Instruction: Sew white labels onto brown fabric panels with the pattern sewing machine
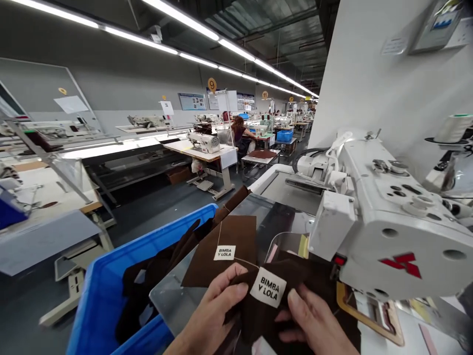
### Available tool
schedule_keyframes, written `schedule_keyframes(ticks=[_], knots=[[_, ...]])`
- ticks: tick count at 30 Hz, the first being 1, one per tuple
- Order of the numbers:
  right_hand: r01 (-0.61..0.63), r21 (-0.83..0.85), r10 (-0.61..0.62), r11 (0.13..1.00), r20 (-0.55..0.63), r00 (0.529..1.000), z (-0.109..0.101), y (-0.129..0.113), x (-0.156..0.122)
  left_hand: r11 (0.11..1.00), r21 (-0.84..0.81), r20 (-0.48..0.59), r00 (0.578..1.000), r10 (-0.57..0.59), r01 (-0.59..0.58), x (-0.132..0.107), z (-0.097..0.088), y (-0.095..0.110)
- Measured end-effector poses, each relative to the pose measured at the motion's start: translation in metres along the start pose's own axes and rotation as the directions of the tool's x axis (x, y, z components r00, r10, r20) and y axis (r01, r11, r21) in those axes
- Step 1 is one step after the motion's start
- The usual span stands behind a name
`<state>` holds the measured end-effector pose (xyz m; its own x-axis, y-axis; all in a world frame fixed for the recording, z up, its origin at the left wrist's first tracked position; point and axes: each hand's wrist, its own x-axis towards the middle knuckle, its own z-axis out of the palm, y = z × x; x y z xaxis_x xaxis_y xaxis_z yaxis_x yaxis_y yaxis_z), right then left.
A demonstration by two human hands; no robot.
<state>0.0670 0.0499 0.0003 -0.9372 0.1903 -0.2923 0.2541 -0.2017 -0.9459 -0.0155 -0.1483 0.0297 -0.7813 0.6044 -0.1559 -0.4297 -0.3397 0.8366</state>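
Observation:
A dark brown fabric piece (254,315) with a white woven label (268,287) reading "BIMBA Y LOLA" is held up between both hands. My left hand (218,308) pinches it left of the label, thumb on top. On the label's right side my right hand (312,315) grips the same cloth, thumb near the label's edge. Behind lies another brown piece (236,231) with a matching label (224,252), flat on the clear plate (173,296). A thread runs between the two labels. More dark cloth lies under my right hand, partly hidden.
To the right stands a white sewing machine (399,222) with a yellow-edged clamp frame (369,315) below its head. A blue bin (96,286) holding brown cloth is at the left. Farther off are sewing tables (207,150) and a seated person (240,130).

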Motion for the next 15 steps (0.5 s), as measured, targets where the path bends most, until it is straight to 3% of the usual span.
schedule_keyframes(ticks=[3,10,15], knots=[[-0.025,0.084,0.022,0.996,0.044,0.999,0.003,-0.001,0.011,0.999,-0.030,0.010,0.999,-0.041,0.041,-0.001,-0.005,-0.009],[0.064,0.049,-0.064,0.997,0.010,0.998,-0.003,0.006,0.015,0.995,-0.084,-0.062,0.996,-0.059,0.054,-0.002,-0.004,-0.013],[0.032,-0.006,-0.032,0.999,0.051,0.998,-0.009,0.010,0.018,0.996,-0.077,-0.073,0.996,-0.050,0.045,-0.002,-0.007,-0.013]])
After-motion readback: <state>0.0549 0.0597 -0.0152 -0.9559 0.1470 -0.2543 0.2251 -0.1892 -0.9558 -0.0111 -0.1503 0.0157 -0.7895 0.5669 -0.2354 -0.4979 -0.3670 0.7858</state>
